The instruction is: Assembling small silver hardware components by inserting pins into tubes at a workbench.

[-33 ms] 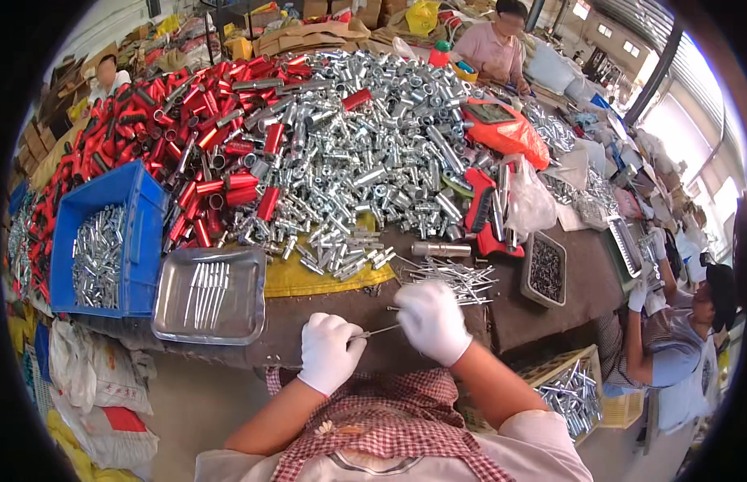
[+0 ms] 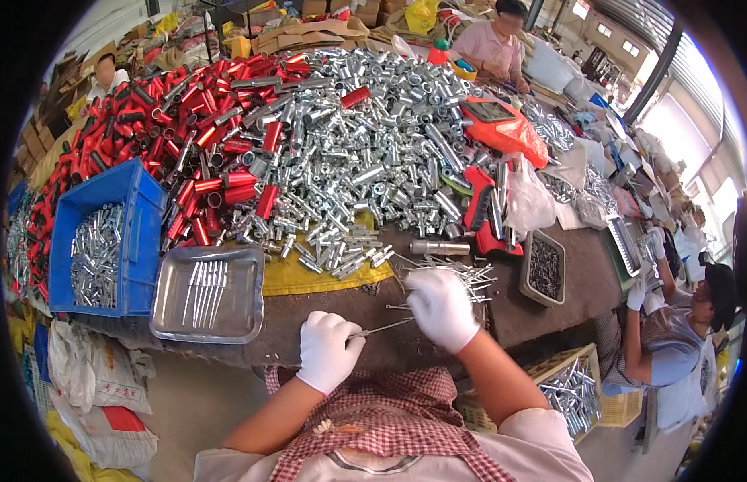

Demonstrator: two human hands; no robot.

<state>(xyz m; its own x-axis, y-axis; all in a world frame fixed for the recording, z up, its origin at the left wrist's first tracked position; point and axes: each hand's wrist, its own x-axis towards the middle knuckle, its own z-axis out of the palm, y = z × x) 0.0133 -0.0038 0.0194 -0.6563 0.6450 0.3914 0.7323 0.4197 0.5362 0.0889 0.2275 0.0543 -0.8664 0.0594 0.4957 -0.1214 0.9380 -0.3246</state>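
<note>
Thin metal rod sits pinched in the left hand fingers above the counter, right hand closed on its other end. Could easily slip from those gloves into the pin pile.

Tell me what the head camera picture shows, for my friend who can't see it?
Two white-gloved hands work at a crowded table: the left hand pinches a thin metal pin, the right hand rests on a pile of pins. Nearby sit a steel tray, a blue bin and heaps of silver and red tubes.
</note>
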